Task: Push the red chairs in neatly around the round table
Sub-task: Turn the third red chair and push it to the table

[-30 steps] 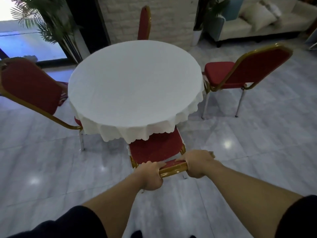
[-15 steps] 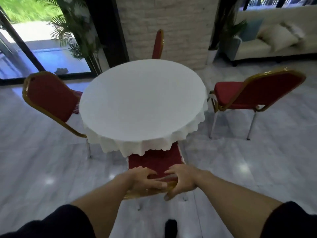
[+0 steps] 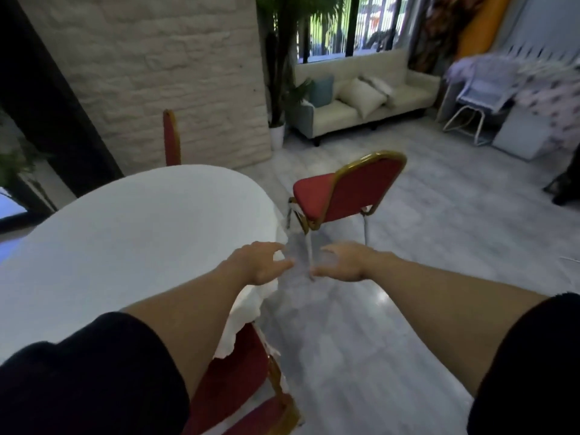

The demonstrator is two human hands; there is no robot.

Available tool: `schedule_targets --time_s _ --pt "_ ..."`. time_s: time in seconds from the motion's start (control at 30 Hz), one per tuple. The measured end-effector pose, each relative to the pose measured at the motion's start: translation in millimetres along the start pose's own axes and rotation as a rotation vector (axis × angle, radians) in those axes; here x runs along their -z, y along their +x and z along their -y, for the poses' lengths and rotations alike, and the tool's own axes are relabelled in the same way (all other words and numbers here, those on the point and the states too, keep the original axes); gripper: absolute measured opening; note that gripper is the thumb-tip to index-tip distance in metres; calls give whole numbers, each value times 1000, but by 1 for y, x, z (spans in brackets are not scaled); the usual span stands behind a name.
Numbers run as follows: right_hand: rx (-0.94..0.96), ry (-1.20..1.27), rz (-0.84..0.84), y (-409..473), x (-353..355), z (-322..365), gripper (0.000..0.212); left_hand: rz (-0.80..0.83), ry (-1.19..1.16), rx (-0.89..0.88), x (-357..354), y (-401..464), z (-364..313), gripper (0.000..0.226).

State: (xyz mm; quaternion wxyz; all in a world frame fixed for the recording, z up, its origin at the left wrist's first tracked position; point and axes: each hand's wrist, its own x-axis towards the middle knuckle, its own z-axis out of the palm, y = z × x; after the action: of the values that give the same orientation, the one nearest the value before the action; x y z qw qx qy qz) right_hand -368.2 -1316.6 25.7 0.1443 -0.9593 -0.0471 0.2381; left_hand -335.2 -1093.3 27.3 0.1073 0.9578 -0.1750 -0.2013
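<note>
Since half a second ago: both hands have let go of the gold top rail of the near red-upholstered chair with gold metal frame (image 3: 241, 384), and the view has swung right. That chair now sits low in view, its seat tucked under the scalloped white cloth of the round white-draped table (image 3: 131, 233). The person's left hand (image 3: 260, 262) floats over the table's right edge, fingers spread and slack, holding nothing. The right hand (image 3: 342, 262) hangs just beside it over the grey marble-look floor (image 3: 439, 246), fingers likewise loose and empty; the two hands are near each other but apart. Count, red chairs visible: three. Second red chair with gold frame (image 3: 348, 189) stands beyond the hands, to the right of the table, seat toward the table and clear of the cloth, not pushed in. Third red chair back (image 3: 171, 138) shows edge-on behind the table's far side, against the pale brick wall (image 3: 175, 67). The chair formerly at left is out of view. Count, other: one cream sofa (image 3: 364, 95) with three cushions, one white wire-frame chair (image 3: 477, 95) at far right. No legible writing or labels anywhere.
</note>
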Motion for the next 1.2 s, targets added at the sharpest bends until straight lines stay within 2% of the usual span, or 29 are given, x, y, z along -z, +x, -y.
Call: schedule_targets --time_s 0.17,0.37,0.43,0.57,0.63,0.8,1.03,1.2 --pt "-69 29 -129 8 63 -68 80 -13 93 -104 41 58 -72 64" --pt "-122 25 -166 33 101 -175 96 -64 125 -95 35 146 -147 64" --pt "-122 37 -179 39 115 -212 100 -70 128 -93 35 174 -173 71" --pt "-133 63 -194 54 145 -274 121 -105 97 -63 40 216 -220 78" --pt "-128 76 -203 59 160 -298 115 -100 102 -55 44 235 -241 81" --pt "-130 96 -199 80 183 -349 97 -99 112 -61 56 288 -275 82" --pt "-129 42 -206 139 225 -397 99 -88 129 -79 69 378 -299 79" --pt "-163 52 -209 202 263 -432 99 -88 34 -102 81 461 -298 73"
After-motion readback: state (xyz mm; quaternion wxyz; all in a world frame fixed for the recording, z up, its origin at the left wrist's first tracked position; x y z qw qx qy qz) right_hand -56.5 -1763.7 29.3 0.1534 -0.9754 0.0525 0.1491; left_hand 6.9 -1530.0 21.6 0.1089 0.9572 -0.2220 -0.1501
